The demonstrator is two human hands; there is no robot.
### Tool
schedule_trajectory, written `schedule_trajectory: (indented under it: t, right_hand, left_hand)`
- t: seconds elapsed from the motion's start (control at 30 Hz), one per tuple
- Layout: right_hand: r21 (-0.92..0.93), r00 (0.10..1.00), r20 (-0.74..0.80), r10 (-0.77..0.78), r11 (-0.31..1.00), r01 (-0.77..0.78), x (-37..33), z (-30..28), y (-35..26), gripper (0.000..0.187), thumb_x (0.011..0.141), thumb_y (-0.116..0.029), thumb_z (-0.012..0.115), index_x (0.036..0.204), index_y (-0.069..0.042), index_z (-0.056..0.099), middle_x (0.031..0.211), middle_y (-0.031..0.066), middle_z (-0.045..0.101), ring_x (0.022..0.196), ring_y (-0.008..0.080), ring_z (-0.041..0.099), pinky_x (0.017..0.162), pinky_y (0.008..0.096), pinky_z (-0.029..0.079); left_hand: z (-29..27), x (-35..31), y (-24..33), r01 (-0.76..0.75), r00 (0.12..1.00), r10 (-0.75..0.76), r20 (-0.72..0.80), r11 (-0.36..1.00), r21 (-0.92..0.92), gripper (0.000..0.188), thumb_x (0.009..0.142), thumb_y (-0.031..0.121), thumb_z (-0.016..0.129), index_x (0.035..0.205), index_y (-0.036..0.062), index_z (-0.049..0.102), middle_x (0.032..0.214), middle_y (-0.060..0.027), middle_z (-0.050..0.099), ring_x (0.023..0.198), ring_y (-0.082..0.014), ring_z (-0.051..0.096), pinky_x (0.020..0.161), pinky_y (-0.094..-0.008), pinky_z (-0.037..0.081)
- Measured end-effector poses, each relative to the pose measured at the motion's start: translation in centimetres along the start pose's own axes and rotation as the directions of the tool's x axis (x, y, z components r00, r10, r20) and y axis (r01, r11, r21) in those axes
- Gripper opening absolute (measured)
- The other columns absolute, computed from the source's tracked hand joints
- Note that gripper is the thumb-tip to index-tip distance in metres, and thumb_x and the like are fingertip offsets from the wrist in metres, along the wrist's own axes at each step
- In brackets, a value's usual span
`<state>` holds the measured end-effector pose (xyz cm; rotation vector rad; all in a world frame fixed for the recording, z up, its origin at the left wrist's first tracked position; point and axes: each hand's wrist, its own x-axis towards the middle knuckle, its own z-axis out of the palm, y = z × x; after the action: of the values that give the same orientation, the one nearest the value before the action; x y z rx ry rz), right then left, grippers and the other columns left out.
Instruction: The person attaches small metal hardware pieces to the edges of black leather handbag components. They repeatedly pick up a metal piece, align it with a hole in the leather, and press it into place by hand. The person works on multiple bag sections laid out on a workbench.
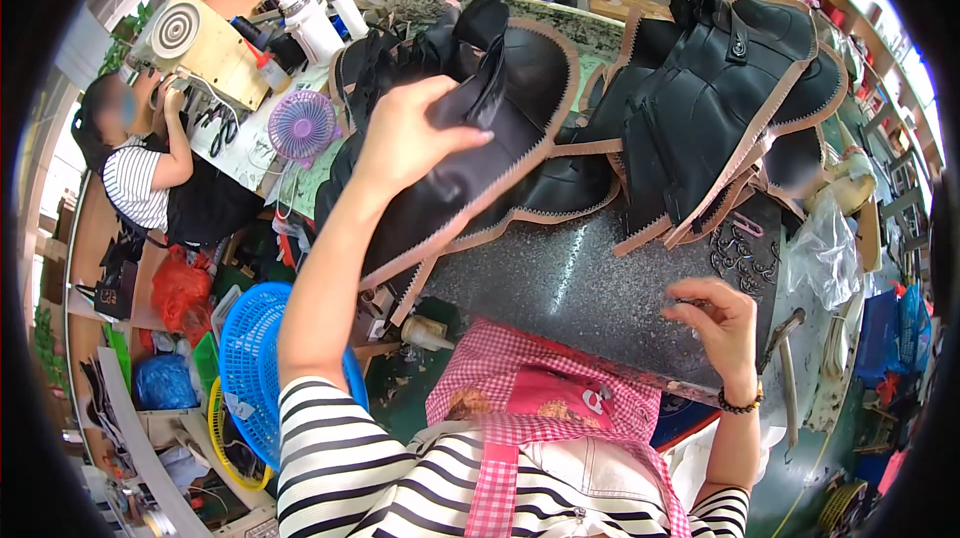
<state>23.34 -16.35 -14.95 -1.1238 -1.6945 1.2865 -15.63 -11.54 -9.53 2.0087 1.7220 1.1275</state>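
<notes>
My left hand (415, 133) is closed on the upper part of a black leather-like piece (535, 73) with a tan zigzag-cut edge, at the top of a pile left of centre. Thumb and fingers pinch a folded black flap there. Over the dark worktop (540, 283), near its front right, my right hand (722, 328) is raised with thumb and forefinger brought together. Something small and dark seems to be between the tips, too small to name. Just beyond that hand lie several small black metal fittings (740, 263) and a pink clip (747, 225).
A second pile of black pieces (680, 118) stands at the back right, beside a clear plastic bag (825, 253). A purple fan (303, 128) and a sewing machine (210, 48) are at the left, where a co-worker (150, 163) sits. A blue basket (255, 348) is left of me.
</notes>
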Motion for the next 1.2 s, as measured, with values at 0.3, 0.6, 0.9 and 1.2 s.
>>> schedule_trajectory:
  t: [0.3, 0.6, 0.9, 1.2]
  right_hand:
    - [0.178, 0.899, 0.321, -0.298, 0.951, 0.251, 1.7, 9.0, -5.3, 0.02, 0.078, 0.003, 0.075, 0.097, 0.002, 0.069, 0.086, 0.0066, 0.071, 0.078, 0.0118, 0.069, 0.068, 0.0226, 0.054]
    - [0.359, 0.953, 0.298, -0.048, 0.931, -0.066, -1.1, 11.5, -1.8, 0.026, 0.079, 0.004, 0.075, 0.103, 0.002, 0.066, 0.09, 0.0072, 0.071, 0.081, 0.0092, 0.068, 0.072, 0.0211, 0.054]
    - [0.537, 0.955, 0.219, 0.198, 0.793, -0.288, -3.3, 12.5, -2.2, 0.019, 0.083, 0.002, 0.073, 0.098, 0.005, 0.061, 0.089, 0.0133, 0.07, 0.078, 0.0136, 0.069, 0.066, 0.0253, 0.061]
    - [0.519, 0.963, 0.089, 0.254, 0.814, -0.262, -4.4, 12.8, -1.4, 0.024, 0.083, -0.001, 0.076, 0.1, 0.004, 0.061, 0.083, 0.0092, 0.07, 0.073, 0.0105, 0.068, 0.065, 0.022, 0.056]
  left_hand:
    - [1.7, -12.2, 7.3, 0.445, 0.866, -0.244, 0.437, 0.776, -0.448, 0.031, 0.066, 0.002, 0.086, 0.094, -0.0006, 0.071, 0.088, -0.0017, 0.072, 0.081, -0.0043, 0.06, 0.076, -0.0229, 0.049]
    - [2.6, -15.2, 6.2, 0.599, 0.762, -0.287, 0.58, 0.653, -0.463, 0.028, 0.071, 0.003, 0.083, 0.096, -0.0037, 0.071, 0.085, -0.0045, 0.072, 0.076, -0.0053, 0.061, 0.071, -0.0223, 0.05]
    - [3.2, -15.4, 7.0, 0.632, 0.747, -0.337, 0.574, 0.628, -0.454, 0.026, 0.072, 0.001, 0.082, 0.095, -0.0045, 0.071, 0.085, -0.0049, 0.072, 0.077, -0.0054, 0.062, 0.071, -0.022, 0.05]
    - [4.4, -16.3, 7.4, 0.555, 0.803, -0.283, 0.524, 0.676, -0.485, 0.029, 0.069, 0.003, 0.086, 0.091, -0.0054, 0.071, 0.078, -0.0061, 0.072, 0.071, -0.0048, 0.063, 0.064, -0.0193, 0.05]
